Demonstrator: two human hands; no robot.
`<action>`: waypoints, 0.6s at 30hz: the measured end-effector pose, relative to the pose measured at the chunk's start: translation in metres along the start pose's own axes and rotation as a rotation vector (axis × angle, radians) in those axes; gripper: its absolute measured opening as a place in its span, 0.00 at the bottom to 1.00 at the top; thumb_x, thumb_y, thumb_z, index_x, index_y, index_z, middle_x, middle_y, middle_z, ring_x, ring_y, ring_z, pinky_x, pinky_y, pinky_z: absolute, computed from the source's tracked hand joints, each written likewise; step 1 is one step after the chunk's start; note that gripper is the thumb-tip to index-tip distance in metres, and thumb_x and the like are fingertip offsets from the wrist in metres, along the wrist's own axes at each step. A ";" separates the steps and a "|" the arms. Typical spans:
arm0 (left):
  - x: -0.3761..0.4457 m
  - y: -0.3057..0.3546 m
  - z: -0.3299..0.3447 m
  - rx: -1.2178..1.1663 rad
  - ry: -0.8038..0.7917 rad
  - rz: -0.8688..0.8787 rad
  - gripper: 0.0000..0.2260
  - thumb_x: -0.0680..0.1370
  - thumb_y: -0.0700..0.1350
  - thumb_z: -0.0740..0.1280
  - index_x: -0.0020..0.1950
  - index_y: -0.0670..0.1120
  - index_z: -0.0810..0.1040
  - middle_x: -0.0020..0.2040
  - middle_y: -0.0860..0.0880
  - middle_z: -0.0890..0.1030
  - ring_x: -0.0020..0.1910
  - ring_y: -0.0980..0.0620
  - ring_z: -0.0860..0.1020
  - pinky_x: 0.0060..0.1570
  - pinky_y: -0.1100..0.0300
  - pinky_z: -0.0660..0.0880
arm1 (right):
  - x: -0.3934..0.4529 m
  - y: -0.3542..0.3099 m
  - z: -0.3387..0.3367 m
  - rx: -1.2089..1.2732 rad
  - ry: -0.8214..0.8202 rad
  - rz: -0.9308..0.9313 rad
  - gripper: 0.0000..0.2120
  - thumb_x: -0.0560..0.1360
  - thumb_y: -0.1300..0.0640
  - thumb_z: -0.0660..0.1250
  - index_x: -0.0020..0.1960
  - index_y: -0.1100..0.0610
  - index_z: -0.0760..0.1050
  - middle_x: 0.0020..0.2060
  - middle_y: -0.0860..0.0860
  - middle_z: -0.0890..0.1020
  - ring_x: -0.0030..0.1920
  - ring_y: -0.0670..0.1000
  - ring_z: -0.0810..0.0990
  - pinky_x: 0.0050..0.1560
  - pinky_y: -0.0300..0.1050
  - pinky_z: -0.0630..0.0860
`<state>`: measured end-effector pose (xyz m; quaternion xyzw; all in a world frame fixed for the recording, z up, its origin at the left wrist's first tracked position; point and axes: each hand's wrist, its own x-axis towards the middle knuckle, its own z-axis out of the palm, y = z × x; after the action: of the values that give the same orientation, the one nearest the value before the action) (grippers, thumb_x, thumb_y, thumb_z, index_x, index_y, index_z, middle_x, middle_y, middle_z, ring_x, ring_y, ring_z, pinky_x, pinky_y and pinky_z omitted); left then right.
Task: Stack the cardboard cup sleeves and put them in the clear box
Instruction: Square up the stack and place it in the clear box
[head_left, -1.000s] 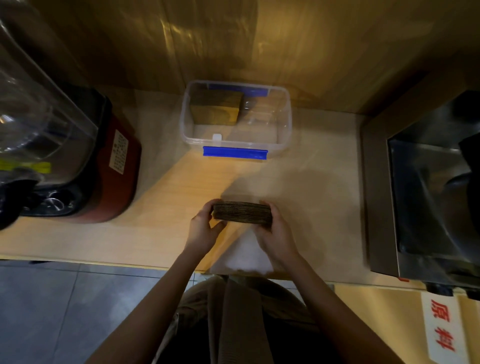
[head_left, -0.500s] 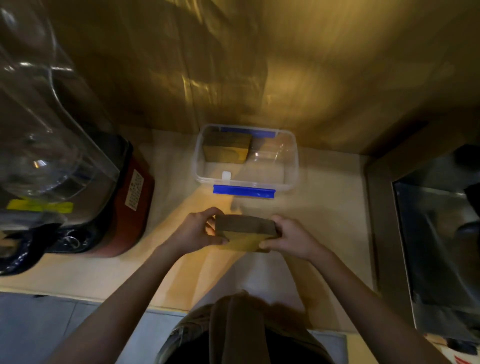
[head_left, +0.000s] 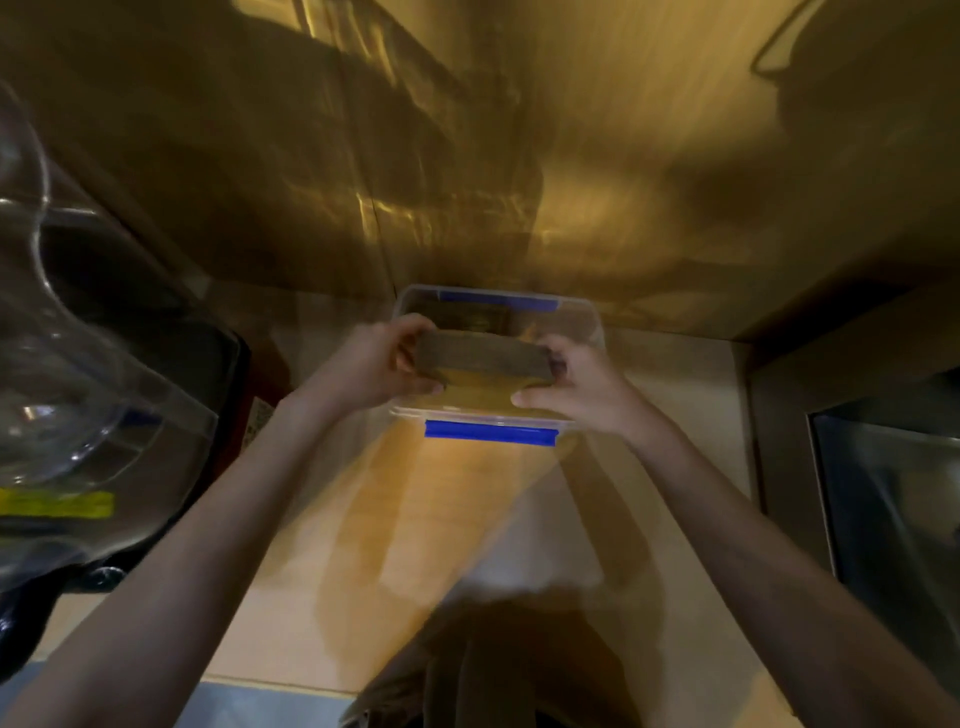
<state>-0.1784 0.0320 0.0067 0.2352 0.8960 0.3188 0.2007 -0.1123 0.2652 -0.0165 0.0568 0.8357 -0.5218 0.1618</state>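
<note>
Nearest me, at the bottom of the frame, both bare forearms run up and inward over the pale wooden counter (head_left: 415, 519). At mid-frame my left hand (head_left: 374, 364) and right hand (head_left: 576, 387) pinch the two ends of the stack of cardboard cup sleeves (head_left: 483, 355), fingers curled over the top edge and thumbs tucked beneath. The stack's long axis lies left to right across the picture, level between the hands, so neither hand is nearer to it than the other.

Just beyond and below the stack sits the clear box (head_left: 587, 332), open-topped, with a blue clip (head_left: 491, 432) on its near rim and another on the far rim. The stack hangs over the box's opening; whether it has dipped below the rim I cannot tell. Its long side runs parallel to the box's long side, so I judge the coming move to be a straight descent. An earlier batch of sleeves (head_left: 470, 317) seems to stand against the far wall, leaving the near part free.

At the left edge stands a clear blender jug (head_left: 78, 395).
</note>
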 end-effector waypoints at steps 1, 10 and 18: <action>0.006 -0.002 0.000 0.009 0.012 -0.008 0.23 0.66 0.43 0.75 0.59 0.46 0.73 0.51 0.47 0.78 0.43 0.54 0.77 0.39 0.71 0.71 | 0.007 0.000 0.002 0.002 0.031 0.000 0.21 0.63 0.60 0.76 0.54 0.53 0.74 0.51 0.57 0.82 0.52 0.56 0.81 0.58 0.58 0.77; 0.038 -0.037 0.032 0.440 0.075 -0.118 0.25 0.69 0.46 0.70 0.64 0.43 0.68 0.70 0.40 0.63 0.66 0.41 0.62 0.65 0.49 0.64 | 0.050 0.023 0.045 -0.253 0.165 0.062 0.26 0.68 0.56 0.73 0.63 0.56 0.68 0.55 0.55 0.80 0.54 0.54 0.79 0.53 0.42 0.74; 0.049 -0.062 0.053 0.556 0.068 -0.094 0.22 0.68 0.48 0.70 0.59 0.41 0.72 0.77 0.40 0.49 0.74 0.37 0.48 0.71 0.40 0.47 | 0.071 0.032 0.069 -0.189 0.162 0.190 0.25 0.67 0.60 0.72 0.61 0.58 0.67 0.55 0.58 0.79 0.56 0.57 0.77 0.49 0.40 0.68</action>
<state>-0.2092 0.0412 -0.0825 0.2287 0.9651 0.0590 0.1129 -0.1566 0.2127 -0.0951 0.1619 0.8822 -0.4171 0.1470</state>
